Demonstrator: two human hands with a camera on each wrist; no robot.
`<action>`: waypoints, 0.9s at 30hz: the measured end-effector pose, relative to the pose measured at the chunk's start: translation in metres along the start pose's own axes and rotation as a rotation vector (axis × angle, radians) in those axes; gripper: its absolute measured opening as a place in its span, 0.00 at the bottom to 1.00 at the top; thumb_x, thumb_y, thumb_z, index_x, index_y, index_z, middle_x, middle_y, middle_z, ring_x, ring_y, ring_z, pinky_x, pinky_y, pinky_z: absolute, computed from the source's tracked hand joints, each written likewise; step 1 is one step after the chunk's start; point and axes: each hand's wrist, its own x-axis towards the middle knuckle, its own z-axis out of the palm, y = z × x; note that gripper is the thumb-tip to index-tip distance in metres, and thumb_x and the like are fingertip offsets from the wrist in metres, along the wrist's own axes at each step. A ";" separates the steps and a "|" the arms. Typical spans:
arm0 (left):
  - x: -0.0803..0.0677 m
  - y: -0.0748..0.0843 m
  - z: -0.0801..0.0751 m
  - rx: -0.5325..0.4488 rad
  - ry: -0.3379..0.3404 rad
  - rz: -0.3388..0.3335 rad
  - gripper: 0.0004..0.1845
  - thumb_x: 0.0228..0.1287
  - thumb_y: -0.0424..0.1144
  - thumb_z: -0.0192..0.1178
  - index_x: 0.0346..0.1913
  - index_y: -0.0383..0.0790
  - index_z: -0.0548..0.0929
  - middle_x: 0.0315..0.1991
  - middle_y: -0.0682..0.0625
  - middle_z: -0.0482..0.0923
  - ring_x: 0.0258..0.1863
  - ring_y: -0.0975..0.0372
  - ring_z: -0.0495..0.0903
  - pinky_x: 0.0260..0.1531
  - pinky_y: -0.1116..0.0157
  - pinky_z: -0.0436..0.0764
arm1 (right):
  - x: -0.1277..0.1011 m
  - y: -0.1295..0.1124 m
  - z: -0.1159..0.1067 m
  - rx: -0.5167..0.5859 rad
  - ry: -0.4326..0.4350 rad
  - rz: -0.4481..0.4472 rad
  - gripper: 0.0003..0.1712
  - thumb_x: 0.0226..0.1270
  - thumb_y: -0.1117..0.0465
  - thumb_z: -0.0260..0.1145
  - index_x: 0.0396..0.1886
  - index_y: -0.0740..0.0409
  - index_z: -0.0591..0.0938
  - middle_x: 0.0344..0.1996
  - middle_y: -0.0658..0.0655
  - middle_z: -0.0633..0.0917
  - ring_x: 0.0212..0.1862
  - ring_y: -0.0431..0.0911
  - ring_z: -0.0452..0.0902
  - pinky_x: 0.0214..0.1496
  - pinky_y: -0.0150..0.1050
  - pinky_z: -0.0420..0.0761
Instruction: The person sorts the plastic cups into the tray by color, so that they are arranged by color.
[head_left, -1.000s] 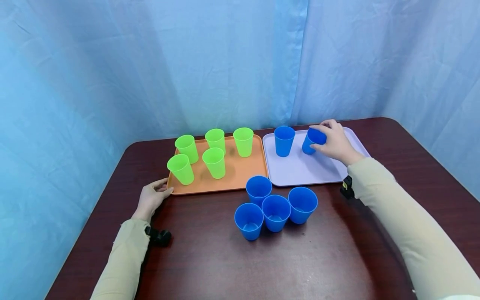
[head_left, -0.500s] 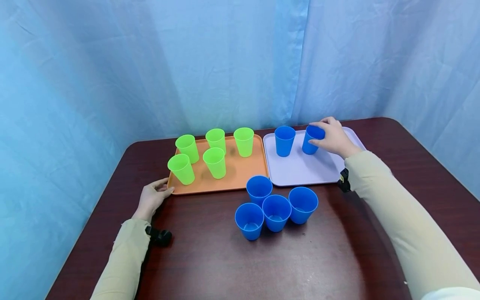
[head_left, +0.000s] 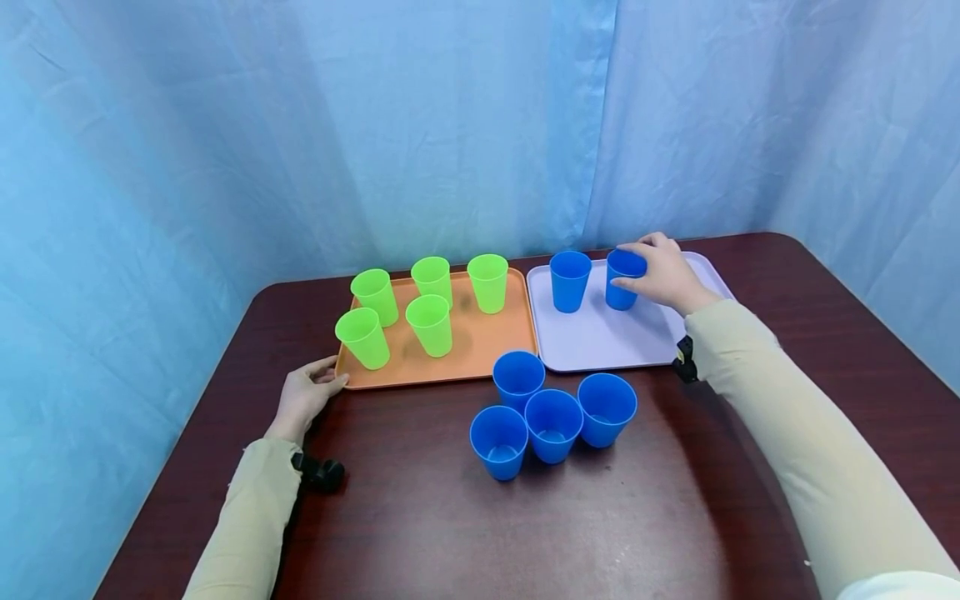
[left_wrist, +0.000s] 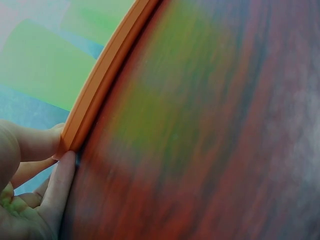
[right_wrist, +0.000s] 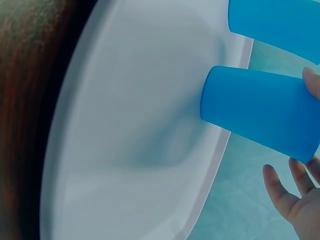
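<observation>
Blue cup [head_left: 619, 297], tilted a second ago, now appears to stand upright on the purple tray [head_left: 611, 343] beside another cup [head_left: 570, 285], so it looks nearly placed! Right hand [head_left: 666, 273] curves in from the side, fingers [right_wrist: 312, 84] round the cup's top; left hand [head_left: 302, 400] pinches the near corner of the orange tray [head_left: 491, 343]

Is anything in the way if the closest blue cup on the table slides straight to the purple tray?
Yes. Two neighbours stand between the closest blue cup and the purple tray: the cup just behind and the cup to its right. The tray's raised rim comes next. Above them, nothing visible blocks it.
</observation>
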 end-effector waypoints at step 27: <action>0.003 0.001 0.001 -0.001 -0.004 -0.011 0.28 0.66 0.37 0.58 0.68 0.36 0.66 0.59 0.36 0.69 0.58 0.50 0.72 0.47 0.67 0.75 | -0.008 -0.001 -0.017 0.000 0.004 -0.057 0.37 0.59 0.52 0.69 0.66 0.63 0.69 0.62 0.72 0.64 0.64 0.67 0.55 0.55 0.66 0.68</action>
